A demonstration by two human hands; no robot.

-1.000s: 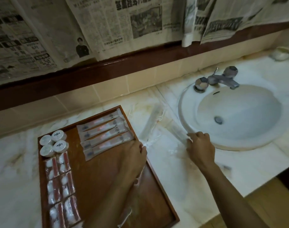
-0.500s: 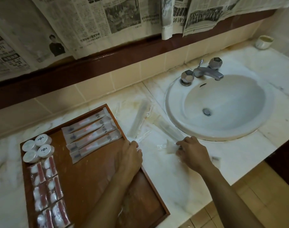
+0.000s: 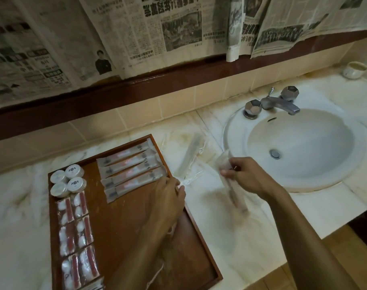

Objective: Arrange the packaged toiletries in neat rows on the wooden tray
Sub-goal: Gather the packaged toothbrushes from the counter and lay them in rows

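Right hand (image 3: pixel 248 176) pinches a clear sachet (image 3: pixel 230 185) by its upper end, fingers curled round it; the sachet hangs blurred just above the marble counter (image 3: pixel 251 231), between the tray and the sink (image 3: pixel 304 147). Half a second ago that hand was flat down on the counter gathering the packet; now it's lifted clear, so one more item looks to be on its way to the tray. Left hand (image 3: pixel 170 195) rests at the right edge of the wooden tray (image 3: pixel 120 237), fingers curled over the rim, and has barely moved; a strip of white wrapper shows under the wrist and forearm, but whether it actually grips that, can't tell. On the tray: four long toothbrush packets (image 3: pixel 130 172) in a row at the far right corner, four round white jars (image 3: pixel 67 183) at the far left corner, and a double column of red-and-white sachets (image 3: pixel 76 237) down the left edge. The middle and near right of the tray are bare wood. Two or so clear packets (image 3: pixel 191 158) lie loose on the counter just beyond the tray's far right corner. Judged: arranging is partway done, the loose packets remain, and the held sachet likely goes into the open middle.
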